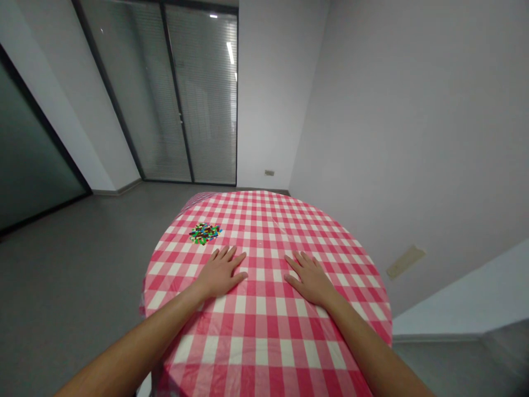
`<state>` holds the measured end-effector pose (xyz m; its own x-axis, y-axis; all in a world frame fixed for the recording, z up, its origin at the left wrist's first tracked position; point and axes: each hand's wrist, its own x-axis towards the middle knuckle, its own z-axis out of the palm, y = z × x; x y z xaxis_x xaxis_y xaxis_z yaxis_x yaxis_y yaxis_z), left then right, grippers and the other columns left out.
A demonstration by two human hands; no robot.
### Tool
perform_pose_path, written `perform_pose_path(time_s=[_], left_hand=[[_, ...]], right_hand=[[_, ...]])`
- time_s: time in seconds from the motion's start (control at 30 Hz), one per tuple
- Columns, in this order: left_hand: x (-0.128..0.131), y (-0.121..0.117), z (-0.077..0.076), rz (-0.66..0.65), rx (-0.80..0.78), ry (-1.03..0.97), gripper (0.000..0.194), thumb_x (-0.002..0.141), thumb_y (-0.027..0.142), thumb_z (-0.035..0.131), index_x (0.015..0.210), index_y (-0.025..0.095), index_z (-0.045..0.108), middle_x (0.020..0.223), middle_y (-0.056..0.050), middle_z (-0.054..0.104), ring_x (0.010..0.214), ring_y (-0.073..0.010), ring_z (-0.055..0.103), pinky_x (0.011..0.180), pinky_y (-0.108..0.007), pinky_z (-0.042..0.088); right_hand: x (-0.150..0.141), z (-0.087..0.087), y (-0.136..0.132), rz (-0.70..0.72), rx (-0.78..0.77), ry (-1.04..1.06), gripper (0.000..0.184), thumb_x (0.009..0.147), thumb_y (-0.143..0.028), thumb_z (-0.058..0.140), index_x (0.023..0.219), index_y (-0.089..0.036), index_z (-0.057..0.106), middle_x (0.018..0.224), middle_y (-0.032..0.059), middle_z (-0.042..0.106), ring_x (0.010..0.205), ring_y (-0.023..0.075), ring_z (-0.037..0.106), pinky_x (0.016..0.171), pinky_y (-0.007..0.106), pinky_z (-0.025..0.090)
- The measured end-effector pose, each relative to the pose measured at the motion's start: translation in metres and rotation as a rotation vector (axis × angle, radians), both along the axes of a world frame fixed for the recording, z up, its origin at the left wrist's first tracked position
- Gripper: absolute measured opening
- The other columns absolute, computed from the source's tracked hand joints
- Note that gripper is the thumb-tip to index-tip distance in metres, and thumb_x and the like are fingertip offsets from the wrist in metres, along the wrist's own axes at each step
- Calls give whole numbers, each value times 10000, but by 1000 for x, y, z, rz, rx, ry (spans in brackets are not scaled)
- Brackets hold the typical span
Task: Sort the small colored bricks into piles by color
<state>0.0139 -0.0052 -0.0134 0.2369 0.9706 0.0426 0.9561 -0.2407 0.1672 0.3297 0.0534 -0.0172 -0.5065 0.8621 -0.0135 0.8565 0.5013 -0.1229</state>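
Observation:
My left hand (221, 271) lies palm down on a red-and-white checked tablecloth (264, 331), fingers spread, holding nothing. Just beyond its fingertips is a heap of small multicoloured pieces (205, 233), green, blue, brown, yellow and white; they look like little building bricks, but are too small to make out for certain. To the right, my right hand (309, 278) also rests flat on the cloth with its fingers apart and nothing in them. A stretch of checked cloth separates the two hands.
The cloth covers a table with a rounded far edge. A grey wall (413, 138) with a beige outlet plate (406, 262) stands close on the right. Behind are glass panels with blinds (202, 99) and a wall socket (269, 173). Grey floor (82, 275) lies on the left.

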Motion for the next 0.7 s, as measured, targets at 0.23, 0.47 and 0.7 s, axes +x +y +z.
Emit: perform_pose_path(time_s=[0.23, 0.47, 0.7], left_hand=[[0, 0, 0, -3, 8, -2, 710, 942, 714, 270, 1517, 305, 352, 1600, -119, 254, 1473, -369, 197, 1165, -577, 177], [0, 0, 0, -4, 4, -9, 708, 943, 713, 270, 1519, 309, 347, 1602, -116, 247, 1476, -369, 189, 1165, -581, 172], [0, 0, 1, -4, -11, -24, 704, 941, 707, 300, 1517, 307, 351, 1608, -112, 232, 1481, -364, 172, 1172, -574, 166]], right_hand=[[0, 0, 0, -2, -2, 30, 740, 930, -743, 240, 1531, -323, 338, 1611, 90, 236, 1485, 344, 164, 1163, 590, 142], [0, -1, 1, 4, 1, 24, 742, 932, -741, 234, 1534, -319, 331, 1611, 96, 234, 1485, 343, 162, 1159, 593, 147], [0, -2, 2, -5, -9, 19, 735, 933, -733, 253, 1532, -315, 338, 1615, 92, 225, 1488, 337, 153, 1167, 579, 136]])
